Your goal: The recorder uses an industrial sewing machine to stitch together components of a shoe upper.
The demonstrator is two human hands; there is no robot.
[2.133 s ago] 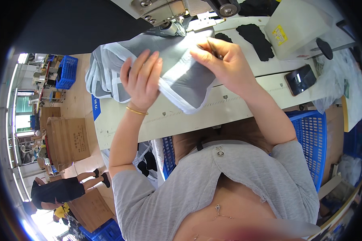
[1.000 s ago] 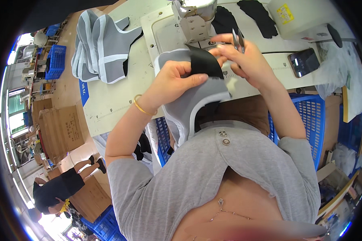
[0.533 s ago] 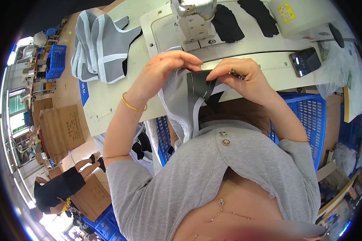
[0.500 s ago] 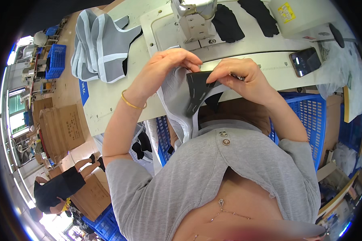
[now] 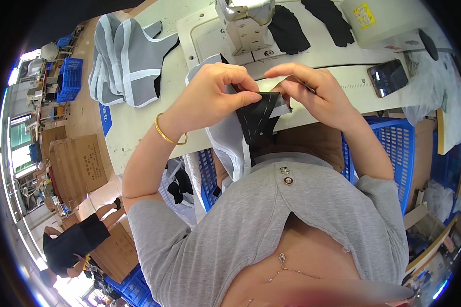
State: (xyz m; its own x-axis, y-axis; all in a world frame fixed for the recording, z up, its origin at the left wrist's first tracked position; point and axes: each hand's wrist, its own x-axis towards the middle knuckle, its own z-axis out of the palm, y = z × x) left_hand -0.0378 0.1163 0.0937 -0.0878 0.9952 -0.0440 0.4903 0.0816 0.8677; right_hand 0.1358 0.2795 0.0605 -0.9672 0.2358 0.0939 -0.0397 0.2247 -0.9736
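Observation:
A grey garment piece with white edging hangs from the table edge towards my lap. On it is a black panel marked with white dashes. My left hand is closed, thumb and fingers pinching the panel's upper edge. Close beside it, my right hand holds the panel's other corner with the thumb side, its forefinger stretched out above. A light grey strip sticks out below the right fingertips. A small dark thing shows between the right fingers, too hidden to name.
A sewing machine stands beyond my hands, with black gloves beside it. Similar grey pieces lie stacked at left. A phone lies at right. Blue crates stand below the table. Another person is at far left.
My left hand has moved right and down and now pinches the black panel's edge. My right forefinger has lifted and stretched out. The panel has turned more towards me, and the grey strip now shows.

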